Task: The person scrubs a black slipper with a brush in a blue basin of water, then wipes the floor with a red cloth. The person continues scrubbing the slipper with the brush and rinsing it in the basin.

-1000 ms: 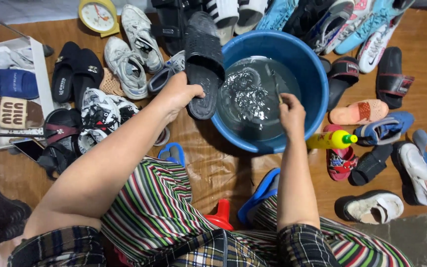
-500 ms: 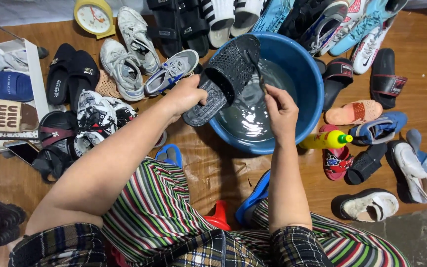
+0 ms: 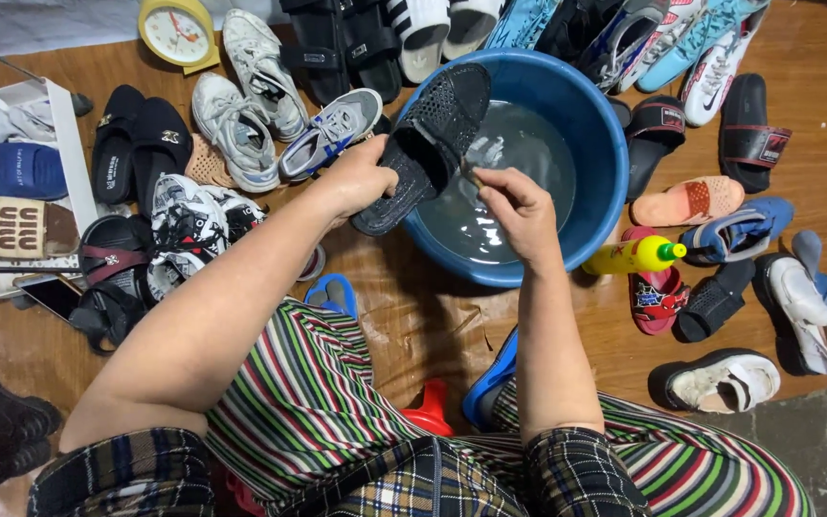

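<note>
Blue basin (image 3: 593, 206) sits centre on the wooden floor (image 3: 433, 316); its open water is free on the right half, the left half crossed by a tilted black slide sandal (image 3: 428, 144). Grey sneakers (image 3: 279, 115) crowd the basin's left rim. Yellow bottle (image 3: 636, 256) lies just beside the right rim. Sandals (image 3: 691, 201) pack the right side. Bare floor only between basin and knees.

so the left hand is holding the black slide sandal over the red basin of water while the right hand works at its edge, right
Not quite: the basin is blue, not red, as the head view shows. The rest holds: the left hand holds the black slide sandal over the water, and the right hand works at its edge with a small object I can't make out.
</note>
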